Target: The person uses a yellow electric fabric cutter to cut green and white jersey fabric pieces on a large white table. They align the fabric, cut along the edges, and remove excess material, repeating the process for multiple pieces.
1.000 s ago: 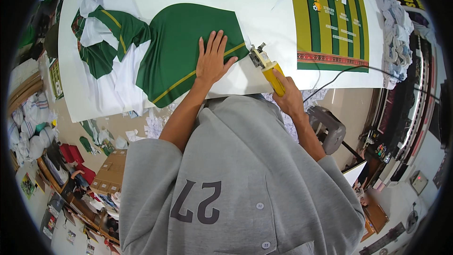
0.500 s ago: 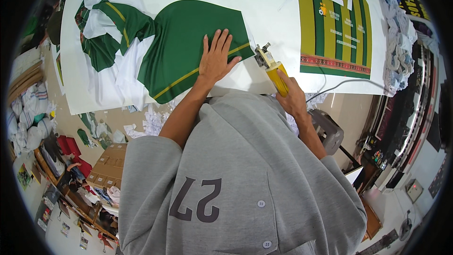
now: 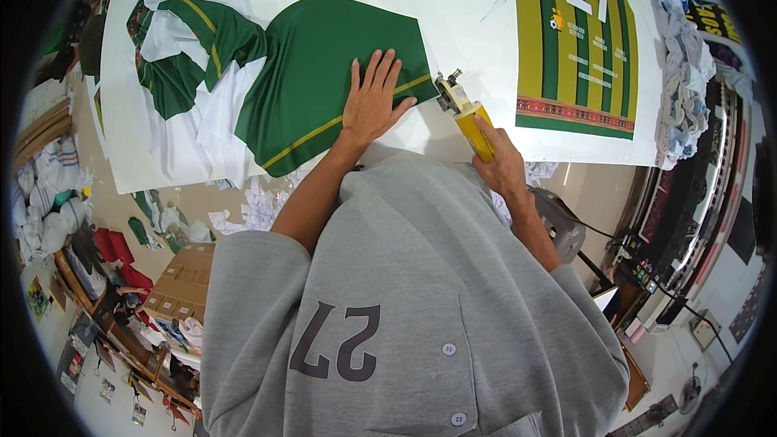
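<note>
My left hand [image 3: 371,105] lies flat on a green fabric panel [image 3: 324,48] with a yellow stripe, its fingers outstretched. My right hand [image 3: 503,164] is wrapped around the yellow body of a hand-held electric cloth cutter [image 3: 473,127]. The cutter's metal head is at the panel's right edge, near the end of the stripe. Whether the blade touches the cloth is too small to tell. Left of the panel, a crumpled heap of green and white fabric [image 3: 174,57] lies on the white table [image 3: 461,0].
A printed green-and-olive panel [image 3: 575,57] lies flat at the table's right. Beyond it hangs a bundle of pale fabric scraps [image 3: 684,81]. Paper-like scraps [image 3: 263,206] lie below the table's near edge. A cardboard box [image 3: 182,279] stands lower left; a long machine [image 3: 696,178] is at right.
The dark cord that ran across the table's near right edge now hangs lower, past the floor toward the machine at right. Both hands and the cutter have hardly moved.
</note>
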`<state>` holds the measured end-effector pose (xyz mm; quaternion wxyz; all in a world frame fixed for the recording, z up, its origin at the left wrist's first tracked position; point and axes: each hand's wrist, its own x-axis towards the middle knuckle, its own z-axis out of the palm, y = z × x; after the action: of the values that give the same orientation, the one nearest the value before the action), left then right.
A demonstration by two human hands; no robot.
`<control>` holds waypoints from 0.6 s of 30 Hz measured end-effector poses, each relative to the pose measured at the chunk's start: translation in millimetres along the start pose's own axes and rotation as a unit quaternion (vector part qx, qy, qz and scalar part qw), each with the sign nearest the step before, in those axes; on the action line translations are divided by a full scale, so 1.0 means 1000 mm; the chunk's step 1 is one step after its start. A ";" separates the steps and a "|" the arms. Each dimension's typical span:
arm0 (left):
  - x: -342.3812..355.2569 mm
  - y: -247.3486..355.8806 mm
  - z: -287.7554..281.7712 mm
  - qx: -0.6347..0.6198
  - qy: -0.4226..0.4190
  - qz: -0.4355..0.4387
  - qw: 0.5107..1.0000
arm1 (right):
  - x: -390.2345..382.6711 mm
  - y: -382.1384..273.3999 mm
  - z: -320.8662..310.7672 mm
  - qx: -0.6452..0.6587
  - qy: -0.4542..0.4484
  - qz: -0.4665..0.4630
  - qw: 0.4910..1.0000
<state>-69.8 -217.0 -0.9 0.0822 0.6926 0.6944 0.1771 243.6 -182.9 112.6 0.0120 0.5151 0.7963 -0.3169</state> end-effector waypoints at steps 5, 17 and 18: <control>0.002 -0.001 0.000 -0.002 -0.003 -0.001 1.000 | 0.008 -0.008 0.001 0.005 0.008 0.007 1.000; 0.001 0.001 -0.005 -0.022 -0.019 -0.012 0.999 | 0.022 -0.026 0.001 0.017 0.004 0.037 0.999; 0.001 0.001 -0.006 -0.022 -0.023 -0.013 0.999 | 0.023 -0.028 0.001 0.020 0.003 0.037 0.999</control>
<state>-71.3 -216.8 4.7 0.1159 0.6856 0.6969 0.1754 208.9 -172.1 117.2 0.0107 0.5454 0.7700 -0.3308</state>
